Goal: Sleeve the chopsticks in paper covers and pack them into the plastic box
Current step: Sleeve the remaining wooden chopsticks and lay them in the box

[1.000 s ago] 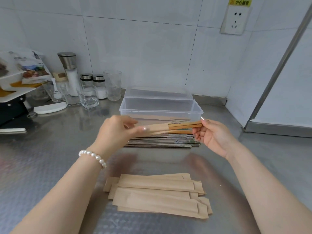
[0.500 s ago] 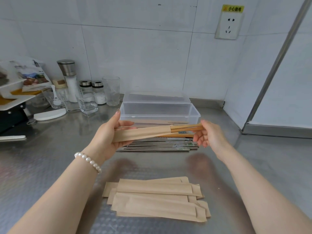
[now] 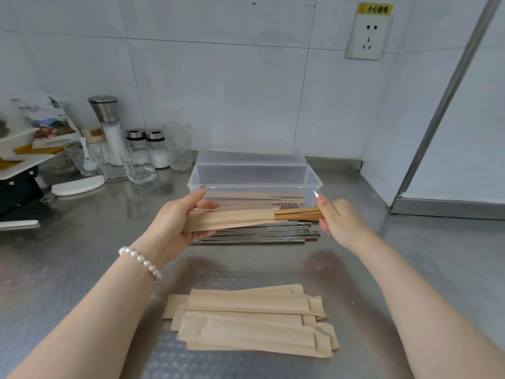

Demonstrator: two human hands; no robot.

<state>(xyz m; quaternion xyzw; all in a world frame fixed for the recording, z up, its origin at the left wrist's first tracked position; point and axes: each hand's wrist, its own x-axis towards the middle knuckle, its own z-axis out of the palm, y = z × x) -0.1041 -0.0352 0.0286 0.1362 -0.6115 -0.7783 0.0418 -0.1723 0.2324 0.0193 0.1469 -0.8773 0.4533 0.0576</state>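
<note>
Surface: steel counter (image 3: 68, 269) running up to a white tiled wall (image 3: 218, 91); socket (image 3: 367, 36) up top right
Left hand (image 3: 175, 228): fingers curled round the paper cover (image 3: 232, 220), gripping its closed end; held up off the counter just in front of the box
Right hand (image 3: 338, 220): pinching the wooden chopsticks (image 3: 297, 213) by the ends poking out of the cover
Plastic box (image 3: 254, 184): open, near the counter's back edge; a few sleeved pairs already inside
Metal chopsticks (image 3: 254, 233): loose pile just in front of the box
Spare covers (image 3: 248, 321): stacked by the near edge
Back left corner: grinder (image 3: 106, 127), shakers, glasses
</note>
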